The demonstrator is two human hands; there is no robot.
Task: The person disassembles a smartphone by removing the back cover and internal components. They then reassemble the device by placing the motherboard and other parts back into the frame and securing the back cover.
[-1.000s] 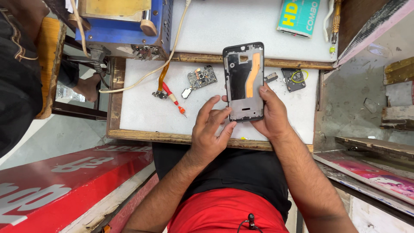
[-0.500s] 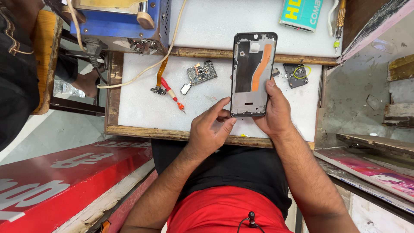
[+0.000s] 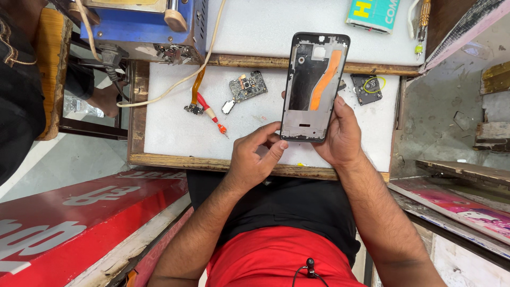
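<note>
I'm looking down at an opened phone frame (image 3: 314, 87), a tall black rectangle with rounded corners, its bared inside matte grey metal with an orange flex strip running slantwise up it. It is held upright above the white foam-topped table (image 3: 170, 133), which has a worn wooden rim. My right hand (image 3: 340, 133) is clamped on the frame's lower right edge, thumb lying up along the side, wrist bent inward. My left hand (image 3: 255, 157) is curled just below and left of the frame, index fingertip touching its bottom left corner, thumb tucked beneath; it holds nothing of its own. So the hands sit close together, both on the one piece. Left of the frame on the foam lie a small green circuit board (image 3: 246, 86), knobbly with chips, and further left a slim red-handled screwdriver (image 3: 211, 114). Right of the frame rests a dark square module (image 3: 369, 87) with a yellow wire loop. Far left of the frame stands a blue metal machine (image 3: 149, 26).
</note>
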